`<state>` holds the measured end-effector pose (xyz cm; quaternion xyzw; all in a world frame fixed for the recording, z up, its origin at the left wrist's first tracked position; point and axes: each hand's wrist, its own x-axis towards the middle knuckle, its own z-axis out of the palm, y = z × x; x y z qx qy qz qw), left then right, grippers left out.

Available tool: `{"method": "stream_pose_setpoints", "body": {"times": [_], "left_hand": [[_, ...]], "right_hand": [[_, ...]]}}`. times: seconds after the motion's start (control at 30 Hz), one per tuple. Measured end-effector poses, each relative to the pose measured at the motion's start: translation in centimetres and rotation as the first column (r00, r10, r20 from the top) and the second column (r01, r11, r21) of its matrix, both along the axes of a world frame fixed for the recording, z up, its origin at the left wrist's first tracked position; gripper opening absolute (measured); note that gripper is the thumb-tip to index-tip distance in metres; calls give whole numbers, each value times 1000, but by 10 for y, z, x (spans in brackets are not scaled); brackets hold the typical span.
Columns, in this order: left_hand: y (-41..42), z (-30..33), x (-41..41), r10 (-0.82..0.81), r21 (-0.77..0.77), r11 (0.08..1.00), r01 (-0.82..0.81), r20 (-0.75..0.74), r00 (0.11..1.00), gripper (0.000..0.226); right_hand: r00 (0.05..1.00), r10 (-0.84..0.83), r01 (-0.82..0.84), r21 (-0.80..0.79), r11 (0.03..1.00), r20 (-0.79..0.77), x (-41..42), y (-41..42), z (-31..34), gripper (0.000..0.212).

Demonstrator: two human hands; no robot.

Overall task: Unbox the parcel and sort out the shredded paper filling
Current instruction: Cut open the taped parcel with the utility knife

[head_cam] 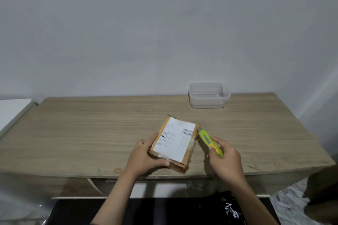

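Note:
A small brown cardboard parcel (175, 141) with a white shipping label and clear tape lies near the front middle of the wooden table (91, 129). My left hand (144, 157) grips its left and near edges, thumb along the front. My right hand (225, 159) holds a yellow-green utility knife (208, 139), whose tip touches the parcel's right edge near the far corner. The parcel is closed, so no shredded paper shows.
A clear plastic container (209, 94) with nothing in it stands at the back right of the table, against the grey wall. A white surface (12, 109) adjoins the table on the left. A dark object (323, 193) sits at the lower right.

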<state>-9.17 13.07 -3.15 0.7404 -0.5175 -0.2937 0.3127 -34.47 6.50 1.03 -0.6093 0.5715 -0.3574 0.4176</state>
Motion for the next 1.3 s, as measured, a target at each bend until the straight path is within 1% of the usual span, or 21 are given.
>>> {"method": "stream_pose_setpoints", "body": {"times": [0.07,0.13,0.2,0.27,0.37,0.53,0.7,0.93,1.13,1.23,1.3], "left_hand": [[3,-7,-18,-31,-18,999,33,74,997,116],[6,-12,-32,-27,-51,998,32,89,996,109],[7,-16,-39,-13,-100,995,19,65,998,108],[7,-17,-41,-18,-152,988,20,16,1000,101],[8,-16,-43,-13,-188,982,6,-39,999,94],[8,-20,-44,0,-180,984,-12,-66,998,95],[9,-22,-44,8,-163,986,-21,-83,996,94],[9,-22,-45,29,-148,988,-43,-96,995,95],[9,-22,-46,33,-148,988,-45,-85,996,96],[10,-22,-46,34,-154,987,-46,-83,996,95],[9,-21,-45,32,-159,986,-44,-79,996,96]], "right_hand": [[999,-12,12,-9,1000,-35,-3,-3,1,31],[998,-12,12,-6,1000,-60,-6,-5,2,32],[997,-8,7,-9,1000,-80,-8,-9,0,33],[995,4,-3,4,1000,-98,-8,-13,-3,34],[996,41,-37,52,998,-81,-6,-16,-7,34],[995,69,-63,83,995,-75,-5,-18,-10,34],[982,133,-124,76,989,-134,-14,-25,3,30],[939,235,-221,84,972,-252,-24,-29,15,28],[935,249,-226,115,967,-252,-27,-22,19,26],[924,304,-267,179,947,-231,-27,-14,18,24],[919,315,-284,158,946,-238,-27,-6,16,25]]}}
